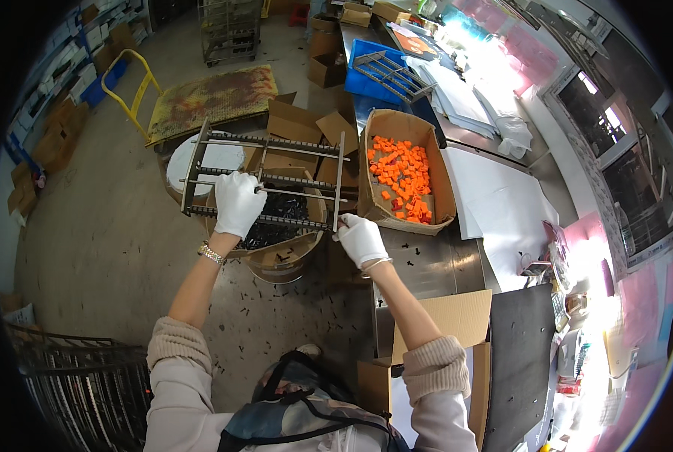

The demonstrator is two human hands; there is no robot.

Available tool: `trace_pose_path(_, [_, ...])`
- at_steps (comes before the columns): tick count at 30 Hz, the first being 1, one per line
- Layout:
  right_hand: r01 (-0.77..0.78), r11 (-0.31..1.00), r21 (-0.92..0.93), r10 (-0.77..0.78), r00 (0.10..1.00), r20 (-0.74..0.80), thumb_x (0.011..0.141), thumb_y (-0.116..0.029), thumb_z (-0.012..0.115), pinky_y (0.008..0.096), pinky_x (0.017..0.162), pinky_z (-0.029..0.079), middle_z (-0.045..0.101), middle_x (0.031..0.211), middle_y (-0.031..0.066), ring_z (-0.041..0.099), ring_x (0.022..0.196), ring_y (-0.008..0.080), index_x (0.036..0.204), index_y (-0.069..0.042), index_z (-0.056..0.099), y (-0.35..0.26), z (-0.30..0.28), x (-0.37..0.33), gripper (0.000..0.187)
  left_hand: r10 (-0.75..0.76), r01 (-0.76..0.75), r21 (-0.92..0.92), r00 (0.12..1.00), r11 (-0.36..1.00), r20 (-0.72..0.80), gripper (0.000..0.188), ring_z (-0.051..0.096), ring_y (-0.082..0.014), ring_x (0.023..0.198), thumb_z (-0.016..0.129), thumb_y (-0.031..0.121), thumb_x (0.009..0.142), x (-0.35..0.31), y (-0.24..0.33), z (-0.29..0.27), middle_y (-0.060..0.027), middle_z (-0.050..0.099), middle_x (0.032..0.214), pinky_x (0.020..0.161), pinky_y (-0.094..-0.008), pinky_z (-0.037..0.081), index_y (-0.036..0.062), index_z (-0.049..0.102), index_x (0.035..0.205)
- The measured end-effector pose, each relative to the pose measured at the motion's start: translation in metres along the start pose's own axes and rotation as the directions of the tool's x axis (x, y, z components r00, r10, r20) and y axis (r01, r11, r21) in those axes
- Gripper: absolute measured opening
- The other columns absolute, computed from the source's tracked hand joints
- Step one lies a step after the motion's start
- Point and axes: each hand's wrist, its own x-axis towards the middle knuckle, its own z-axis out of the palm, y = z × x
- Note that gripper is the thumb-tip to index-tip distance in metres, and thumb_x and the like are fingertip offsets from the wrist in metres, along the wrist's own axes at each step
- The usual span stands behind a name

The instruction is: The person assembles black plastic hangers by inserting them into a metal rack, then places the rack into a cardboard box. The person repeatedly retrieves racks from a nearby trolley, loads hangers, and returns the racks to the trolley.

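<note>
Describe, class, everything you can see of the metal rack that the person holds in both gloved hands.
The metal rack is a grey frame of several long toothed bars running between two end pieces. It is held level, lengthwise across the view, above a round bin of small black parts. The left hand, in a white glove, grips a bar near the middle; the right hand, also gloved, holds the lower right corner. Its bars look bare.

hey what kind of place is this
Probably a small factory or workshop floor: gloved hands hold a metal rack over a round bin of small black parts, beside a cardboard box of orange plastic pieces on a steel bench.
</note>
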Motion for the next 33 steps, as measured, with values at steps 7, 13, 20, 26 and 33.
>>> trace_pose_path(7, [-0.049, 0.958, -0.281, 0.055, 0.998, 0.012, 0.081, -0.021, 0.067, 0.0453, 0.076, 0.054, 0.069, 0.083, 0.0219, 0.068, 0.083, 0.0393, 0.088, -0.004, 0.072, -0.013, -0.009, 0.007, 0.020, 0.025, -0.025, -0.027, 1.000, 0.999, 0.011, 0.011, 0.059, -0.0351, 0.066, 0.069, 0.011, 0.066, 0.018, 0.006, -0.013, -0.0157, 0.061, 0.063, 0.062, -0.0479, 0.044, 0.0040, 0.063, 0.059])
trace_pose_path(13, [-0.355, 0.878, 0.321, 0.318, 0.934, 0.161, 0.084, -0.020, 0.059, 0.0268, 0.052, 0.042, 0.069, 0.073, 0.0066, 0.054, 0.054, 0.0123, 0.083, -0.002, 0.066, -0.009, -0.006, 0.014, 0.019, -0.053, 0.053, 0.008, 0.998, 0.999, 0.034, 0.012, 0.057, -0.0362, 0.070, 0.069, 0.013, 0.071, 0.026, 0.005, -0.008, -0.0166, 0.060, 0.069, 0.066, -0.0490, 0.046, 0.0039, 0.063, 0.066])
trace_pose_path(20, [-0.553, 0.451, 0.700, 0.563, 0.785, 0.258, 0.091, -0.021, 0.055, 0.0256, 0.037, 0.024, 0.041, 0.058, -0.0058, 0.032, 0.040, 0.0073, 0.088, -0.008, 0.063, 0.047, -0.018, 0.012, 0.016, 0.044, -0.038, 0.077, 0.997, 0.996, -0.067, 0.015, 0.060, -0.0336, 0.062, 0.068, 0.014, 0.068, 0.036, 0.006, 0.011, -0.0149, 0.060, 0.061, 0.060, -0.0463, 0.047, 0.0050, 0.063, 0.058])
trace_pose_path(26, [-0.233, 0.717, 0.656, 0.561, 0.753, -0.345, 0.095, -0.021, 0.053, 0.0248, 0.034, 0.026, 0.048, 0.071, -0.0020, 0.035, 0.042, 0.0071, 0.098, -0.011, 0.060, 0.143, -0.096, -0.006, 0.011, -0.031, 0.020, 0.118, 0.995, 0.993, 0.092, 0.015, 0.065, -0.0351, 0.068, 0.069, 0.020, 0.071, 0.044, -0.039, 0.052, -0.0169, 0.067, 0.070, 0.066, -0.0463, 0.052, 0.0058, 0.070, 0.067])
trace_pose_path(33, [0.432, 0.379, 0.818, 0.613, 0.545, -0.572, 0.101, -0.020, 0.050, 0.0228, 0.034, 0.032, 0.055, 0.082, 0.0006, 0.044, 0.049, 0.0052, 0.098, -0.015, 0.055, 0.166, -0.240, -0.205, 0.007, -0.204, 0.163, 0.144, 0.916, 0.976, 0.345, 0.021, 0.065, -0.0409, 0.077, 0.064, 0.027, 0.075, 0.035, -0.090, 0.105, -0.0183, 0.069, 0.076, 0.078, -0.0518, 0.049, 0.0081, 0.074, 0.075])
